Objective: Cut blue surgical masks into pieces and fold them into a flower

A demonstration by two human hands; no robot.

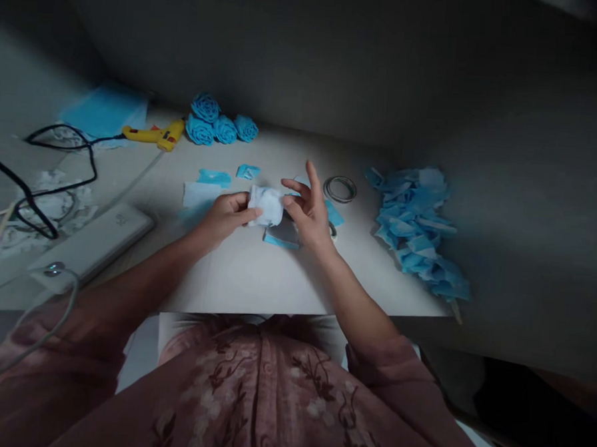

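Both hands meet over the middle of a white table (246,274). My left hand (226,214) is closed, pinching a small pale blue-white rolled fabric piece (266,204) between thumb and fingers. My right hand (306,210) touches the same piece from the right with thumb and lower fingers, while its upper fingers stretch out and up. Under the hands lie small blue fabric scraps (280,241). A pale rectangular piece (198,193) rests just left of my left hand.
Three blue fabric roses (218,122) and a yellow glue gun (156,134) lie at the back. A heap of blue cut pieces (418,226) sits right. A tape ring (339,189), black cable (56,171) and white power strip (95,239) are nearby.
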